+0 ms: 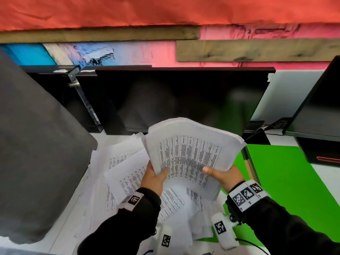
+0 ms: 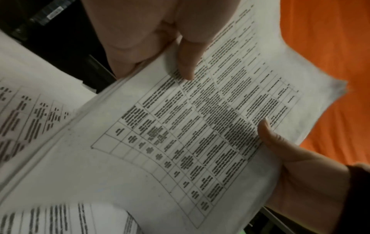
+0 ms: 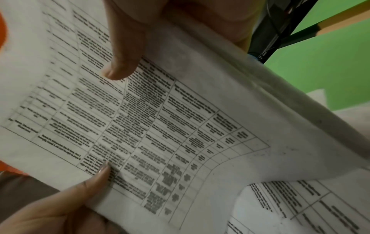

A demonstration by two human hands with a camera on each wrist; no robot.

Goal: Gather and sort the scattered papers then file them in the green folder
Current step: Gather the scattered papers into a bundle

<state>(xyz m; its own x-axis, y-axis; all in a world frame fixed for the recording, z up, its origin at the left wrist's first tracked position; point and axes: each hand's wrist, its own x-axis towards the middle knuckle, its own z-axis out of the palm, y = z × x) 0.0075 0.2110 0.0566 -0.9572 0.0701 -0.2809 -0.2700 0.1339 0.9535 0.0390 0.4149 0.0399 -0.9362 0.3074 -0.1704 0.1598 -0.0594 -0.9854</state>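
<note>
A thick stack of printed papers with tables is held up above the desk, its top curling away from me. My left hand grips its lower left edge, thumb on the top sheet. My right hand grips the lower right edge, thumb pressed on the print. More loose papers lie scattered on the desk beneath the stack. The green folder lies open on the desk to the right, partly under the papers.
A dark monitor stands right behind the stack. Another monitor sits at the far right, with cables beside it. A grey fabric-covered bulk fills the left side. The white desk shows at the lower left.
</note>
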